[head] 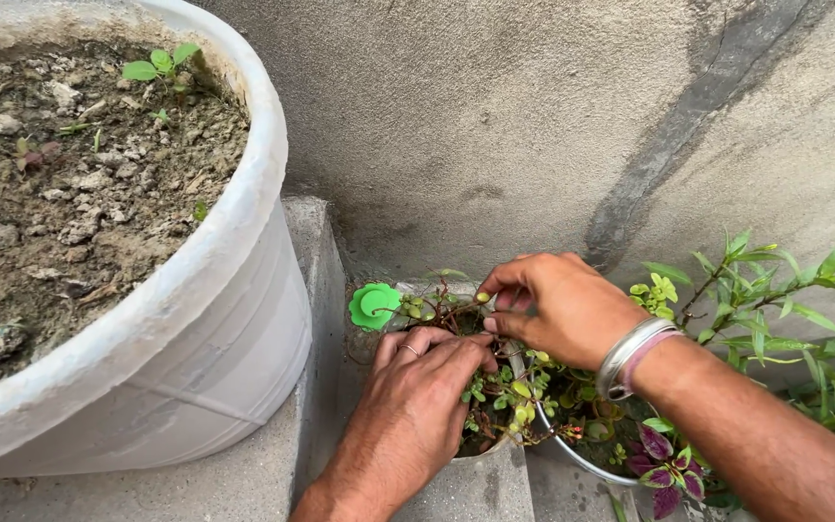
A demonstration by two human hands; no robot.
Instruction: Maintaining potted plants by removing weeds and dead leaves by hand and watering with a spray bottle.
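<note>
My left hand (416, 401) rests palm down on a small grey pot (480, 469), fingers curled into a low plant with tiny yellow-green leaves and reddish stems (514, 391). A ring sits on one finger. My right hand (558, 304) reaches in from the right, fingertips pinched on the stems near the pot's far rim. Its wrist wears silver bangles and a pink band. A green rose-shaped plastic piece (372, 305) sits at the pot's far left edge.
A large white tub (234, 319) of dry, lumpy soil with a small seedling (159, 66) stands on a concrete ledge at left. A metal-rimmed pot (582, 464) with purple leaves (664, 469) sits at right. Leafy green stems (775, 309) spread beside it. A stained concrete wall (533, 116) is behind.
</note>
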